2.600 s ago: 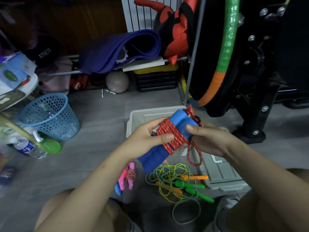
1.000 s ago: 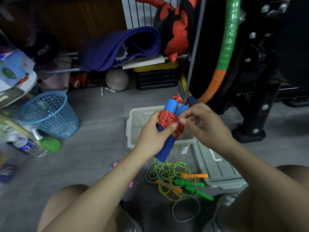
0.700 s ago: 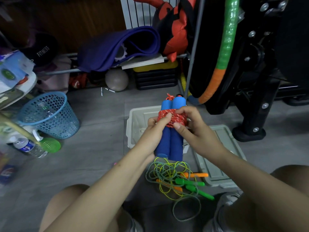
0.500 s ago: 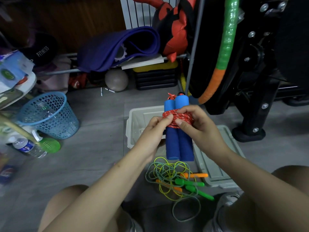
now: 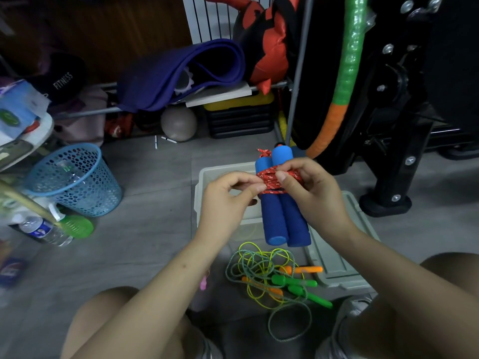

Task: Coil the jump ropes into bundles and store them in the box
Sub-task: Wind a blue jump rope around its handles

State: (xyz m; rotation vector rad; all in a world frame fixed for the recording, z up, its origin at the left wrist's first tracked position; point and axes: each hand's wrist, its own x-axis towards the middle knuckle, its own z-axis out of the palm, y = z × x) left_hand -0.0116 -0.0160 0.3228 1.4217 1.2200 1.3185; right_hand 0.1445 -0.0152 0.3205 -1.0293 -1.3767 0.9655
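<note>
I hold a jump rope bundle (image 5: pixel 281 218) upright above the box: two blue foam handles side by side, with red speckled cord wound tightly around their upper part. My right hand (image 5: pixel 311 193) grips the wound cord from the right, thumb on top. My left hand (image 5: pixel 228 200) pinches the cord at the left side with thumb and forefinger. The pale grey box (image 5: pixel 207 177) sits open on the floor behind the bundle. Its lid (image 5: pixel 337 257) lies to the right. A loose tangle of green and yellow ropes (image 5: pixel 269 270) with green and orange handles lies on the floor below.
A blue mesh bin (image 5: pixel 75 180) stands at the left, with a bottle (image 5: pixel 44 229) beside it. A black machine base (image 5: pixel 386 203) and a green-orange hoop (image 5: pixel 344 73) are at the right. A purple mat (image 5: pixel 181 73), a grey ball (image 5: pixel 178 123) and a rack fill the back. A pink handle (image 5: pixel 203 282) peeks out under my left forearm.
The bundle swung from tilted to upright, and the hanging cord end was wound in. Over the last half second my left hand slid to pinch the cord's left edge.
</note>
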